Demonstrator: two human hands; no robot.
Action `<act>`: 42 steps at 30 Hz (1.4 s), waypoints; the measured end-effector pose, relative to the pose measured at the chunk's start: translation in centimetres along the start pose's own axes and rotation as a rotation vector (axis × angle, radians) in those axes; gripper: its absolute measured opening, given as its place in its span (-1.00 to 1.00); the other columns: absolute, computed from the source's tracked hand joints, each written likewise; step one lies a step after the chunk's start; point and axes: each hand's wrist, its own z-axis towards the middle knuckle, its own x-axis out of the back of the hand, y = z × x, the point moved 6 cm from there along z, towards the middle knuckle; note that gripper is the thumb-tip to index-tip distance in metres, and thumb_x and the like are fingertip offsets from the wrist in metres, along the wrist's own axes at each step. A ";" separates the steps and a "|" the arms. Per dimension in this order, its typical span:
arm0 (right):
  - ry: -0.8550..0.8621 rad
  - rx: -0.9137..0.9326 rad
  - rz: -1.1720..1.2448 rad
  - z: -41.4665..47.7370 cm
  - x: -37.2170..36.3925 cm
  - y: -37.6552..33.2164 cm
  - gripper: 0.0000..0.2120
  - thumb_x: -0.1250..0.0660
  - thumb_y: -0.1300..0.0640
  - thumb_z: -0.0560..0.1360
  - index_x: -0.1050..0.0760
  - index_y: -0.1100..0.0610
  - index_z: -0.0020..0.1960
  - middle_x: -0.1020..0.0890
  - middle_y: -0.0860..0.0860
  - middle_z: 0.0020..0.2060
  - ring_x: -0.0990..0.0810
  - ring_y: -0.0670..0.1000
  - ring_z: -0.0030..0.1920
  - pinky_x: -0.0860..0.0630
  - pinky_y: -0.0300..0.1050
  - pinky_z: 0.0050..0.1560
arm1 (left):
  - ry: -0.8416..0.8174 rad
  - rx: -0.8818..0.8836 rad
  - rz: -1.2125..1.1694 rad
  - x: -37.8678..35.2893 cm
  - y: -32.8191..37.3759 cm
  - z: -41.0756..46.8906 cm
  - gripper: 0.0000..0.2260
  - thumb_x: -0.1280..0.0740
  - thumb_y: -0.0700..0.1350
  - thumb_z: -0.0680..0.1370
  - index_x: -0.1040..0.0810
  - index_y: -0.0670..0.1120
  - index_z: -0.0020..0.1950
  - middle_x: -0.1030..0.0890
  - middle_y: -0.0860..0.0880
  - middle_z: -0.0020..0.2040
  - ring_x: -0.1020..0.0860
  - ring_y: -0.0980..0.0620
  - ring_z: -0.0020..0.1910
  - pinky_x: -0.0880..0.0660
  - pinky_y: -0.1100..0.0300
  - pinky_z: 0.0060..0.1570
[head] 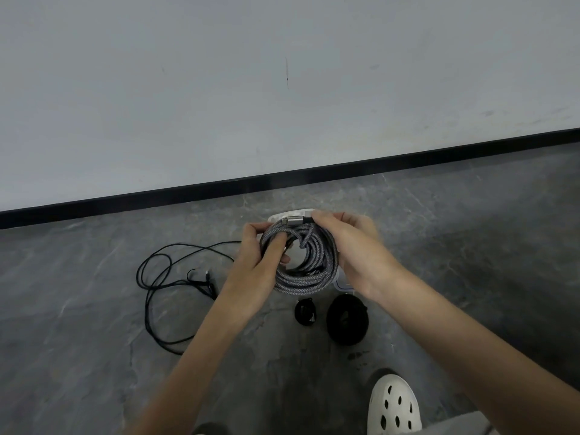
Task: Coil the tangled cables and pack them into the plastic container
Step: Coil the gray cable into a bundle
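Both hands on the grey braided cable point(303, 279), held above the floor point(94, 309). Left hand point(255, 262) grips the left side of the coil, fingers curled round the bundled loops. Right hand point(354, 252) wraps the right side; its fingertips pinch the strand just behind the metal plug point(293, 220), which lies across the top of the coil.

Coil looks fully wound: many loops, roughly round, no free tail that I can see apart from the plug end. Cannot tell whether that end is tucked in or only pinned by my fingers.

Plastic container point(277, 218) sits on the floor directly under and behind the coil. Only a strip of rim at the top and a corner at lower right show; its inside is hidden from me.

Other items: thin black cable point(150, 296) sprawled loose on the floor to the left, uncoiled. Small black coil point(305, 312) and larger black coil point(346, 323) lie near me, just this side of the container, outside it. White clog point(394, 406) at bottom right.

Step in hand, as I judge it: finishing the grey coil, about to pack it.

Next move calls for securing the plug end so the loops do not spring apart, then lowering the coil flat into the container without loosening my grip early. Braided cable is stiff; it may unwind on release.
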 end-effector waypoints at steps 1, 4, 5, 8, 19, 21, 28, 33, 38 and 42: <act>0.011 0.014 -0.013 0.0 0.0 -0.1 -0.76 -0.40 0.17 0.50 -0.56 0.36 0.02 -0.67 0.23 -0.10 -0.65 0.11 -0.13 -0.58 0.03 0.05 | 0.002 -0.010 0.021 0.0 0.0 0.0 -0.88 -0.17 0.02 0.64 -0.36 0.07 0.16 -0.63 -0.03 0.04 -0.61 0.17 -0.06 -0.52 0.29 -0.06; 0.003 0.034 -0.036 -0.1 -0.1 -0.3 -0.88 -0.41 0.18 0.49 -0.57 0.26 -0.12 -0.66 0.20 -0.14 -0.65 0.09 -0.15 -0.59 0.01 0.02 | 0.011 -0.040 0.080 0.0 0.2 -0.2 -0.94 -0.16 0.02 0.64 -0.34 0.10 0.09 -0.61 -0.01 0.01 -0.60 0.26 -0.12 -0.48 0.43 -0.19; -0.007 0.032 -0.043 -0.1 -0.1 -0.3 -0.89 -0.41 0.19 0.48 -0.57 0.23 -0.14 -0.66 0.19 -0.15 -0.65 0.09 -0.15 -0.59 0.01 0.01 | 0.014 -0.049 0.101 0.0 0.3 -0.2 -0.96 -0.15 0.02 0.64 -0.33 0.11 0.08 -0.61 0.00 0.00 -0.59 0.28 -0.13 -0.47 0.45 -0.21; -0.043 0.013 -0.055 0.0 0.0 -0.2 -0.88 -0.43 0.20 0.47 -0.55 0.18 -0.22 -0.66 0.14 -0.22 -0.64 0.05 -0.21 -0.59 -0.07 -0.09 | 0.005 -0.077 0.184 0.0 0.5 -0.2 -0.92 -0.14 0.04 0.64 -0.31 0.09 0.11 -0.60 0.05 -0.05 -0.58 0.29 -0.11 -0.51 0.38 -0.14; -0.101 -0.107 0.105 0.2 -0.1 0.6 -0.54 -0.47 0.42 0.36 -0.37 0.15 0.14 -0.65 0.14 -0.24 -0.65 0.09 -0.27 -0.62 0.01 -0.14 | -0.088 0.099 0.058 -0.5 0.1 -0.6 -0.87 -0.16 0.12 0.62 -0.36 0.16 0.15 -0.60 -0.01 0.06 -0.58 -0.02 0.07 -0.47 -0.05 0.17; -0.133 -0.151 0.125 0.2 -0.3 0.6 -0.54 -0.43 0.45 0.37 -0.38 0.18 0.17 -0.64 0.13 -0.28 -0.64 0.09 -0.29 -0.61 -0.01 -0.18 | -0.102 0.098 0.066 -0.6 0.1 -0.7 -0.84 -0.16 0.12 0.62 -0.36 0.17 0.18 -0.59 0.05 0.07 -0.57 0.01 0.09 -0.47 -0.06 0.20; -0.205 -0.299 0.173 0.5 -0.5 1.2 -0.48 -0.20 0.54 0.42 -0.41 0.17 0.30 -0.56 0.22 0.00 -0.57 0.17 -0.07 -0.54 0.05 -0.05 | -0.132 0.125 0.058 -1.4 -0.2 -0.9 -0.84 -0.18 0.07 0.62 -0.40 0.18 0.20 -0.59 0.11 0.11 -0.54 0.11 0.14 -0.47 0.03 0.19; -0.236 -0.291 0.108 0.2 -0.9 1.2 -0.63 -0.18 0.49 0.46 -0.44 0.13 0.13 -0.55 0.17 -0.08 -0.56 0.08 -0.19 -0.53 -0.03 -0.13 | -0.052 0.149 -0.044 -1.7 -0.4 -0.7 -0.84 -0.19 -0.10 0.61 -0.49 0.08 0.13 -0.63 0.03 0.02 -0.59 0.09 0.04 -0.50 0.14 0.04; -0.327 -0.234 0.064 -0.5 -2.2 1.5 -0.72 -0.23 0.41 0.51 -0.44 0.14 0.14 -0.54 0.15 -0.04 -0.56 0.08 -0.13 -0.51 -0.04 -0.02 | 0.050 0.183 -0.253 -0.7 -0.5 -0.2 -0.80 -0.16 -0.31 0.52 -0.52 -0.15 0.05 -0.63 -0.02 -0.22 -0.59 0.12 -0.28 -0.49 0.34 -0.35; -0.349 -0.132 -0.041 -0.7 -2.4 1.2 -0.67 -0.27 0.39 0.53 -0.45 0.24 0.28 -0.57 0.25 0.12 -0.56 0.14 0.09 -0.45 0.04 0.29 | 0.048 0.185 -0.217 -0.3 -0.6 -0.2 -0.75 -0.16 -0.33 0.48 -0.52 -0.13 0.06 -0.58 -0.02 -0.21 -0.54 0.15 -0.30 -0.46 0.36 -0.37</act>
